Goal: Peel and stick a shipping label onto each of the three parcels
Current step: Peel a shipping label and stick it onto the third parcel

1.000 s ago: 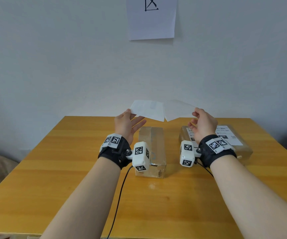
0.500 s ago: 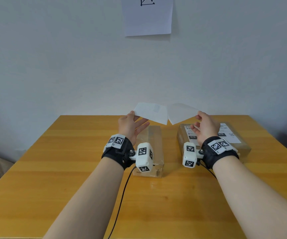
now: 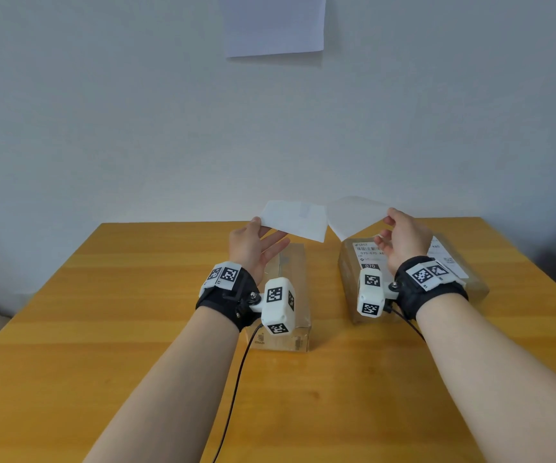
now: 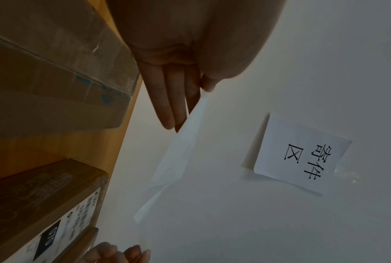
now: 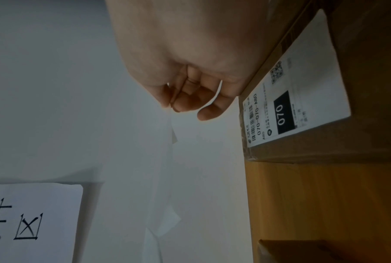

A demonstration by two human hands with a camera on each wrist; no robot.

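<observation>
Parcel (image 3: 410, 275) label (image 5: 295, 99): "070", "070-070 A80"

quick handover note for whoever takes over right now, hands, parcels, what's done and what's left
Left hand: pinches one corner of the white label sheet, raised above the table.
Right hand: pinches the translucent backing sheet, which meets the label only at the middle.
Parcels: the narrow box under the left hand shows no label on top; the wider box on the right already has a printed label. A third parcel is not clearly in view.
Left: finish peeling, stick the label on the narrow box, check the third.
</observation>
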